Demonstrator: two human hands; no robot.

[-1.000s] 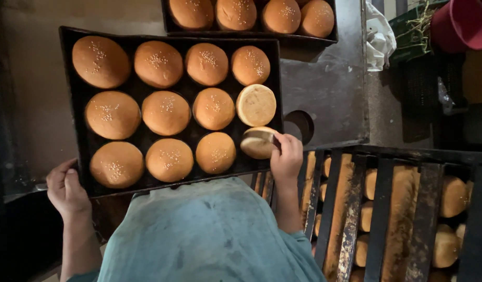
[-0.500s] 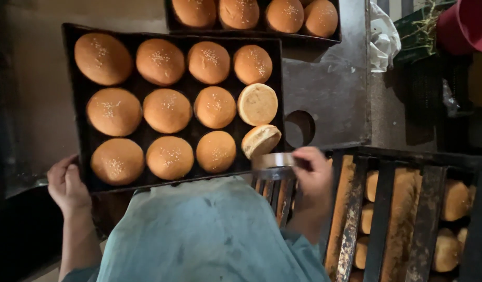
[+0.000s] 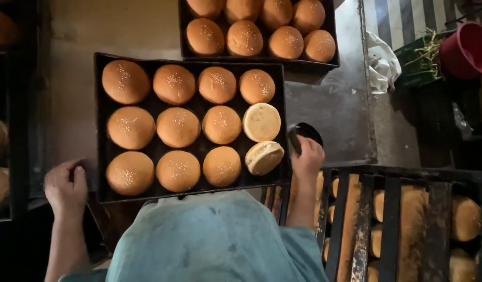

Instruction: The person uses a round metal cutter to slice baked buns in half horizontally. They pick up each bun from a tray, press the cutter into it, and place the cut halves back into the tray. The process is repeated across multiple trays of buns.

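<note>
From the head camera, looking straight down, the person's right hand (image 3: pixel 307 156) is closed around a small round dark tin (image 3: pixel 305 134) and holds it on the dark metal worktop (image 3: pixel 335 109), just beside the right edge of the black rectangular baking tray (image 3: pixel 191 192). A second ago this hand was inside the tray, touching the tilted bun in the bottom right corner. Half a second ago it had dropped below the tray with a shiny round tin in its grip. Now it has come up again to the worktop, so the hand has left the bun and carries the tin instead.

The pale overturned bun (image 3: pixel 263 157) lies where the hand left it, tipped on its side in the tray's bottom right corner, leaning toward the other pale flipped bun (image 3: pixel 261 121) above it. The ten golden sesame-topped buns (image 3: pixel 177 127) in the rest of the tray have not moved.

The left hand (image 3: pixel 66 187) stays curled at the tray's lower left corner, fingers narrow and bent. Whether it actually grips the rim or only rests beside it cannot be told. The tray itself has kept its place.

Behind it sits a second black tray of sesame buns (image 3: pixel 262 28), unchanged. To the right, a dark slatted metal rack (image 3: pixel 392 219) shows more loaves beneath. A red plastic bucket (image 3: pixel 468 49) stands at the top right, well apart.
</note>
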